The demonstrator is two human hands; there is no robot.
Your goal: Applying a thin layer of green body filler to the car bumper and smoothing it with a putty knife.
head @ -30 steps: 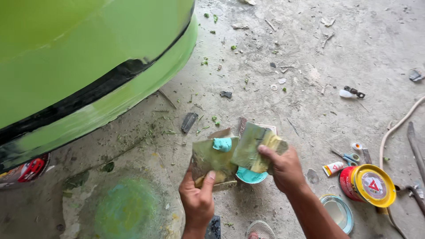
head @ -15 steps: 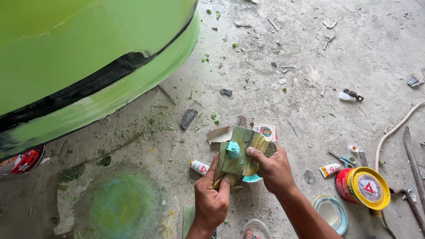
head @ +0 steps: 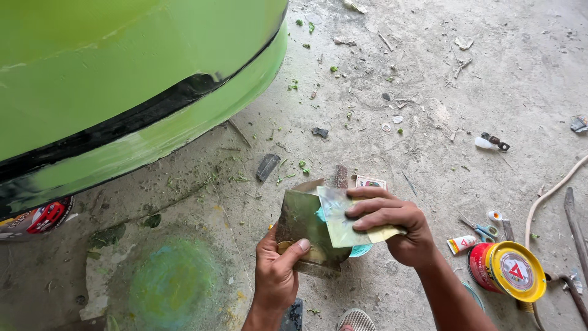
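Left hand [head: 277, 274]: fingers curled shut round a flat, putty-smeared metal plate [head: 303, 227], thumb pressed on its face.
Right hand [head: 392, 224]: fingers closed on a pale yellow-green spreader card [head: 343, 224], laid flat against the plate.
Plate and card: held together above the concrete floor [head: 429, 73], over a small teal dish [head: 361, 250].
Nearby: red tin with yellow lid [head: 508, 271], small tube [head: 460, 244], scissors [head: 481, 230].
Car: green bumper [head: 122, 92] at upper left, a lighter patch along its lower edge, possibly filler.
Progress: filler appears mixed on the plate; spreading on the bumper looks unfinished.
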